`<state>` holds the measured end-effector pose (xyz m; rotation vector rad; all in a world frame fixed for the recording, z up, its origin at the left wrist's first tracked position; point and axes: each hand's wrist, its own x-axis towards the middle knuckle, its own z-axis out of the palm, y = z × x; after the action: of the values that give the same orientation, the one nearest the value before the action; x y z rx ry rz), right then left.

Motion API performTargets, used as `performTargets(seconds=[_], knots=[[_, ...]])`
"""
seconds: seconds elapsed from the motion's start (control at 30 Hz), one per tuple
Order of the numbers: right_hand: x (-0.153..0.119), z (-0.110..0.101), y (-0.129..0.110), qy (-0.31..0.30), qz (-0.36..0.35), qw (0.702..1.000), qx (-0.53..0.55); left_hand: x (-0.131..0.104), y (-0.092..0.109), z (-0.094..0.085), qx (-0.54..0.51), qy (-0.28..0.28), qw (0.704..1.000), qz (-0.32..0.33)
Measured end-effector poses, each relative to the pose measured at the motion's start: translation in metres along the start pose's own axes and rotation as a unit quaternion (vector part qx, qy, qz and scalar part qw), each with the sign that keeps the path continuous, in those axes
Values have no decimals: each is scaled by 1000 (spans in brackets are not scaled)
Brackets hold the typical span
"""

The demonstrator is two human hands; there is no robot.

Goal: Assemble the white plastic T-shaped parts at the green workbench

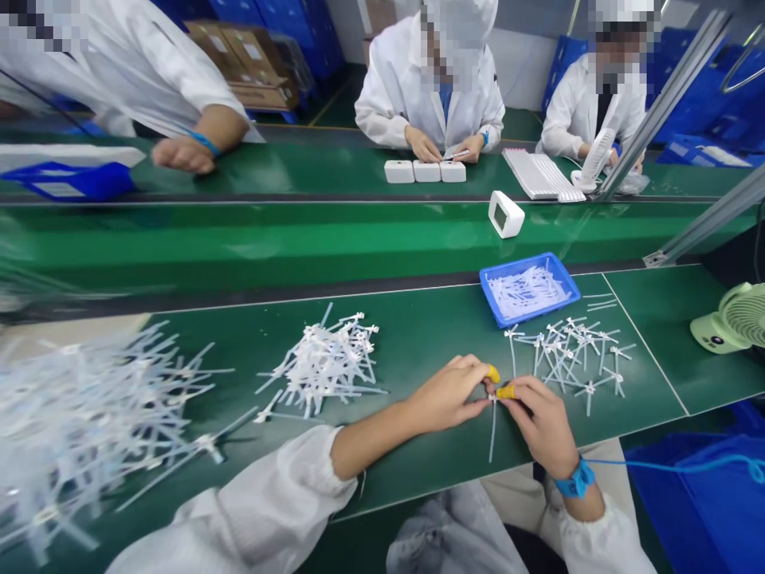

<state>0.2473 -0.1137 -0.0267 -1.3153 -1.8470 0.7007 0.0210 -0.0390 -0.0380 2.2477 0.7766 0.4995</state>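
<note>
My left hand (457,391) and my right hand (541,418) meet over the green table, fingers pinched together. Between them is a small white connector with thin clear tubes (493,430), one tube hanging down toward the table edge. Both hands appear to grip this piece. Yellow covers sit on a finger of each hand. Just beyond my right hand lies a loose group of similar tube pieces (562,351). Left of my left hand is a denser heap of them (326,363). A blue tray (499,312) behind the hands holds many short clear tubes.
A large pile of tube pieces (107,430) covers the table's left end. A light green fan (732,319) stands at the right. Across the green conveyor (299,239), which carries a white device (506,215), co-workers sit. A blue cord runs from my right wrist band (577,478).
</note>
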Motion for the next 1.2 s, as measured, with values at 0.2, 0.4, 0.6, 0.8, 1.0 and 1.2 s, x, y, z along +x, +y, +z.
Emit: performTargets(seconds=[0.2,0.4,0.6,0.8,1.0,1.2], knots=[[-2,0,0,-40,17,999,-7,1,-1,-2,3,-10,1000,-5],[-5,-1,2,-24,61,998,-11,3,1,-5,-6,-16,1000,3],[-3,-3,2,-44,50,998,-18,4,0,-6,-14,-15,1000,8],[-3,-4,3,-49,52,997,-19,5,2,-8,-28,-16,999,4],[-4,-4,3,-54,57,997,-13,5,0,-7,-38,-15,999,1],[-4,-4,2,-44,72,996,-4,5,-1,-7,-36,-22,999,-6]])
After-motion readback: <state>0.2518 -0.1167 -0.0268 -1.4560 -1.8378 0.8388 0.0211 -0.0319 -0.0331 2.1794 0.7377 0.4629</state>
